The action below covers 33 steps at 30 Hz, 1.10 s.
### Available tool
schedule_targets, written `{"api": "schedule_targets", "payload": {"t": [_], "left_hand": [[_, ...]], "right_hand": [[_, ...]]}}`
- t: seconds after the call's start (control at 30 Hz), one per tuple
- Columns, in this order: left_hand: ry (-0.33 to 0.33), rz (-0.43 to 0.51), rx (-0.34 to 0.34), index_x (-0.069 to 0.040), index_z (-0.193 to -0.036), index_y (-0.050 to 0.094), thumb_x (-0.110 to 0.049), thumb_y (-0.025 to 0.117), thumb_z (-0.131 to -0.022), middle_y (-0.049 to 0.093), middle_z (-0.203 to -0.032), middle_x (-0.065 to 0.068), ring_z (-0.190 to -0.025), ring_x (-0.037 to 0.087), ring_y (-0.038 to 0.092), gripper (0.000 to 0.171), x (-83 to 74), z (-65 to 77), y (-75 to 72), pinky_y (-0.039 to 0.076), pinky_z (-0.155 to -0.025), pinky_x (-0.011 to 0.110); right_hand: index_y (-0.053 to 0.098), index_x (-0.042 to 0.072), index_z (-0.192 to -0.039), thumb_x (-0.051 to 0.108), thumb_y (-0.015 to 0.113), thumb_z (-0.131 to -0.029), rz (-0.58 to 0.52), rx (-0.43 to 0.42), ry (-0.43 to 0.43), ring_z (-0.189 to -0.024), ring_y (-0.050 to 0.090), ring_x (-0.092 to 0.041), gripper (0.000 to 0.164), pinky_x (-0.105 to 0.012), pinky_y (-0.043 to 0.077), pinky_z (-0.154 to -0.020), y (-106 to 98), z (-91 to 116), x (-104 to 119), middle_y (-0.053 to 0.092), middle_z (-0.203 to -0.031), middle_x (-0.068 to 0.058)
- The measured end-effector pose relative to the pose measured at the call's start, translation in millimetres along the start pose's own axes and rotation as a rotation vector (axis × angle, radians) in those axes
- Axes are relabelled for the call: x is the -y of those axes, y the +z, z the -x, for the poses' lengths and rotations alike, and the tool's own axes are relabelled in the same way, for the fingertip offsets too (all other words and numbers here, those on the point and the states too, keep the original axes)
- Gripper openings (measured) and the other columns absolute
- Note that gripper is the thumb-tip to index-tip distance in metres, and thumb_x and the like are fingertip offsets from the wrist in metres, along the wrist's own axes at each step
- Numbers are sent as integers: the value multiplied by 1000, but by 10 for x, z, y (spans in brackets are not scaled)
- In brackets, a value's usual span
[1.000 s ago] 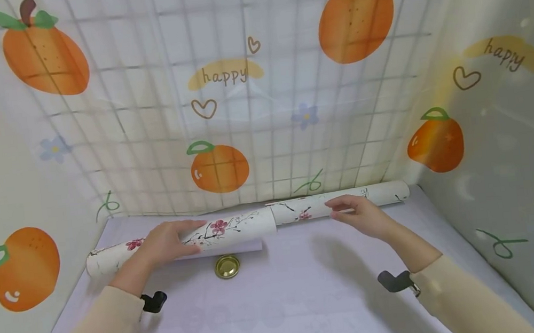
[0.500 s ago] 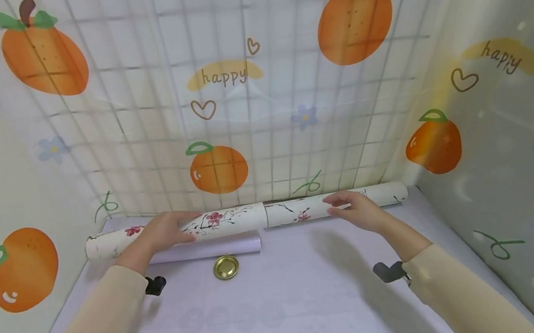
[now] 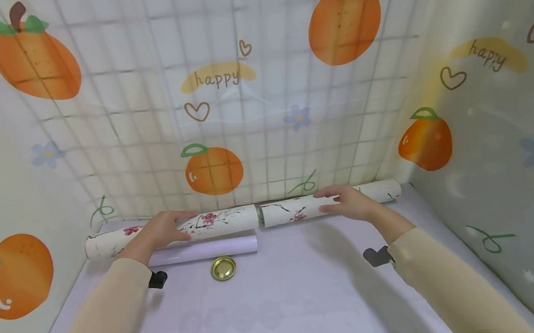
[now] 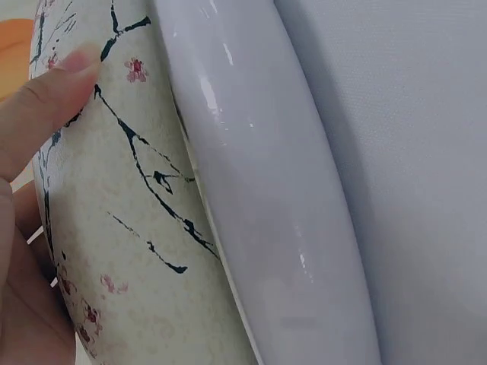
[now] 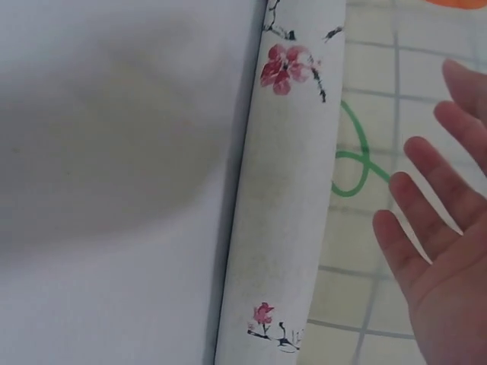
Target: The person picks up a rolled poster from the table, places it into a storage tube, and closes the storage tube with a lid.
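Two white rolls with a plum-blossom print, like wallpaper, lie end to end along the back wall in the head view. My left hand (image 3: 159, 232) grips the left floral roll (image 3: 233, 219), thumb on its near side and fingers over the far side. The left wrist view shows the thumb (image 4: 53, 99) pressed on its surface. My right hand (image 3: 348, 203) is at the right floral roll (image 3: 278, 212), fingers spread. In the right wrist view its fingers (image 5: 407, 217) are nearly straight, beside the roll (image 5: 281, 190). A narrow gap separates the rolls' inner ends.
A plain glossy pale-lilac roll (image 3: 226, 247) lies just in front of the left floral roll. Nearer me sits a round gold lid (image 3: 222, 268) on the pale tabletop (image 3: 280, 304). Curtains printed with oranges (image 3: 214, 170) enclose the back and both sides.
The left floral roll has come down and back, with my left hand on it, from overlapping the right roll into line with it. A small gap now shows between their ends.
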<state>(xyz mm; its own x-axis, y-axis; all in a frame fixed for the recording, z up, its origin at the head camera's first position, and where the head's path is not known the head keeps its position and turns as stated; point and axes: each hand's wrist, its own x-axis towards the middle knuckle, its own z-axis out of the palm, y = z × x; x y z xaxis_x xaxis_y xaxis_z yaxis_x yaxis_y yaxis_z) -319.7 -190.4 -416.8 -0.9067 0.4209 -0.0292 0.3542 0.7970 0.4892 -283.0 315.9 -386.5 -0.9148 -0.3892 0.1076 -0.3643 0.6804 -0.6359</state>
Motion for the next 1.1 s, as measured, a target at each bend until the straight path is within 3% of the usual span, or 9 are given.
{"api": "schedule_targets", "payload": {"t": [0.53,0.87,1.1], "left_hand": [[-30,22,-17,-26,-147,54,-24,84,-83,53,-146,16,-137,40,44,71,274,-129,140,36,-111,59],[-57,23,-2,-26,-146,54,-24,82,-84,52,-147,17,-138,41,43,68,294,-136,221,33,-113,58],[-35,12,-8,-25,-147,53,-28,81,-86,51,-147,16,-137,42,43,68,345,-147,237,34,-112,60]], "right_hand": [[62,6,-134,25,72,-93,52,-14,106,-139,38,-46,46,-66,31,-111,96,-190,-265,52,-145,-20],[62,2,-131,23,73,-93,38,-76,98,-138,38,-47,45,-64,26,-114,176,-264,-357,52,-143,-23],[64,3,-130,25,74,-92,41,-111,131,-139,37,-46,45,-64,25,-115,212,-271,-393,52,-144,-23]]}}
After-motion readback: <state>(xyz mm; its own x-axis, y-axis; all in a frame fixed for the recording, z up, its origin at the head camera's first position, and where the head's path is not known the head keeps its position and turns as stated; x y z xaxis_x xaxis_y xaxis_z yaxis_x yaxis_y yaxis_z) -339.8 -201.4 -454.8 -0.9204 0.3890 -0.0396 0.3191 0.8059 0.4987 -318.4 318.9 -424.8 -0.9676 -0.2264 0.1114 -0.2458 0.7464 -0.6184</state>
